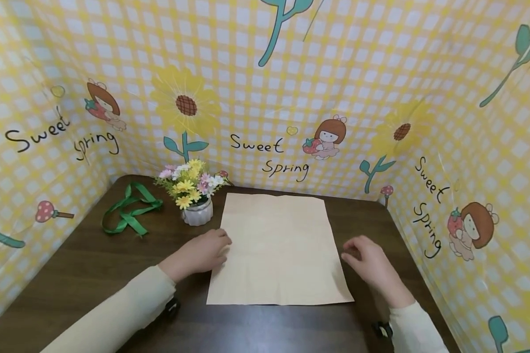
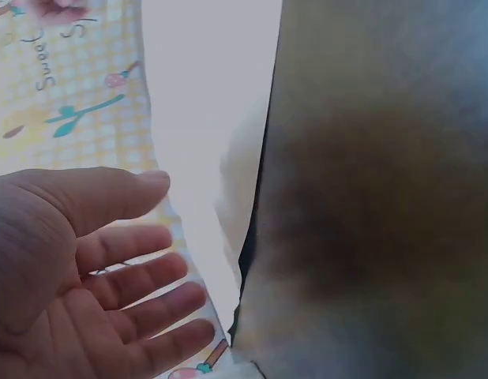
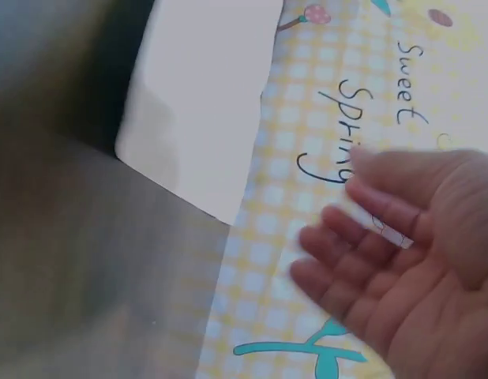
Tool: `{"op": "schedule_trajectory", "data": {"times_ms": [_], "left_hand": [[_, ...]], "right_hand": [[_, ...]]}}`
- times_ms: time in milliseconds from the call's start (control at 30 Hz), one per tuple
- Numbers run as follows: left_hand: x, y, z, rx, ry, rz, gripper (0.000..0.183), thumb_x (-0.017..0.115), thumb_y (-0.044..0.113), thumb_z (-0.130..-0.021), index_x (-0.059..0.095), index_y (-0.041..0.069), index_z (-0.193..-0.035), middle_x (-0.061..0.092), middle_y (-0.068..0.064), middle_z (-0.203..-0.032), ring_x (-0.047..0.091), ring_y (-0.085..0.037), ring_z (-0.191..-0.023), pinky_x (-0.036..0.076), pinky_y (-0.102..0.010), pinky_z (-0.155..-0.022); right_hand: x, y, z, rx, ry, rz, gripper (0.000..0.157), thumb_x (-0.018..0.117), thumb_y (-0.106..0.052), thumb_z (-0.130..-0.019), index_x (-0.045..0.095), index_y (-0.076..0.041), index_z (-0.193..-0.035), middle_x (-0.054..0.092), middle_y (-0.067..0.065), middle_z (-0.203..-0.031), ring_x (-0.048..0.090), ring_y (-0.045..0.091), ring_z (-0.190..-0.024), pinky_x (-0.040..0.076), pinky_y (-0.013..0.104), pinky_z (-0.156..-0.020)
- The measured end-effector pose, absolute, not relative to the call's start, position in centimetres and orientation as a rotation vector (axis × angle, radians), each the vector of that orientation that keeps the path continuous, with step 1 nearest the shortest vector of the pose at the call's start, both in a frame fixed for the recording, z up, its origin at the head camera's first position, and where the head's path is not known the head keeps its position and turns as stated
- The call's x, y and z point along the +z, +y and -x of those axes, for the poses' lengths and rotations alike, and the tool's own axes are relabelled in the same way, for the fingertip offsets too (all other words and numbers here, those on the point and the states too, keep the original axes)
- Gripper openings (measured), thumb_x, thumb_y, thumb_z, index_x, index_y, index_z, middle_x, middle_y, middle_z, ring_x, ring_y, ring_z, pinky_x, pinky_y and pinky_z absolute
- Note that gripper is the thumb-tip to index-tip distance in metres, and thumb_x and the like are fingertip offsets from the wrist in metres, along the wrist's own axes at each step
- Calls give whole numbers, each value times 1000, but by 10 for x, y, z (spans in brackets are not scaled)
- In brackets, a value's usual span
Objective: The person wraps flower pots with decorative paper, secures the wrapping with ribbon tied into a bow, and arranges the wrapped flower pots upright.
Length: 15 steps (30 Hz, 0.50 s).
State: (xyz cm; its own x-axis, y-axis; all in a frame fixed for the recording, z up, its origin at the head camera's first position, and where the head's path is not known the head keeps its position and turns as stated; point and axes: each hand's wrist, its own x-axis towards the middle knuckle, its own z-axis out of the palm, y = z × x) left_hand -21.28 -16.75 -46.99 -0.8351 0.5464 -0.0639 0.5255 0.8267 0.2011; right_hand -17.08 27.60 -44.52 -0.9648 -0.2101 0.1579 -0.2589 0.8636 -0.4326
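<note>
While the cream paper sheet (image 1: pixel 278 250) lies by the back edge of the bench (image 1: pixel 79 264), my left grip (image 1: pixel 202 253) at its left edge and right grip (image 1: pixel 372 266) beside its right are loosely parted, empty; I judge this positioning, next wanting a pinch.

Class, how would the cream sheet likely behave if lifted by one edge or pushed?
The cream sheet is probably light, since its edges look thin. It may sag when lifted, judging by its faint creases and wavy far edge. Pushed, it would likely slide, as it lies nearly flat on the dark table.
</note>
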Motion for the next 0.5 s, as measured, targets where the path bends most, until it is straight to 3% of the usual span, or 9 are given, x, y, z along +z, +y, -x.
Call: {"op": "schedule_trajectory", "data": {"times_ms": [100,267,500], "left_hand": [[-473,-160,226,246,2872,-845,49,79,27,-90,67,1,-129,61,-17,-133,57,-37,-122,50,-50,-102],[-482,-154,240,217,2758,-768,66,82,34,-86,60,0,-138,45,-23,-154,42,-44,-141,39,-54,-114],[-478,-160,247,269,2680,-727,72,82,28,-87,53,-3,-145,36,-25,-160,32,-44,-149,31,-54,-119]], "right_hand": [[-447,269,193,676,-2911,-532,29,76,-15,-93,69,-5,-120,65,9,-124,65,32,-114,53,52,-93],[-468,260,222,589,-3052,-662,45,77,-13,-92,64,0,-133,59,18,-139,58,36,-129,49,52,-104],[-487,265,236,649,-3227,-639,62,80,-17,-90,56,0,-144,51,16,-152,47,36,-141,44,51,-110]]}}
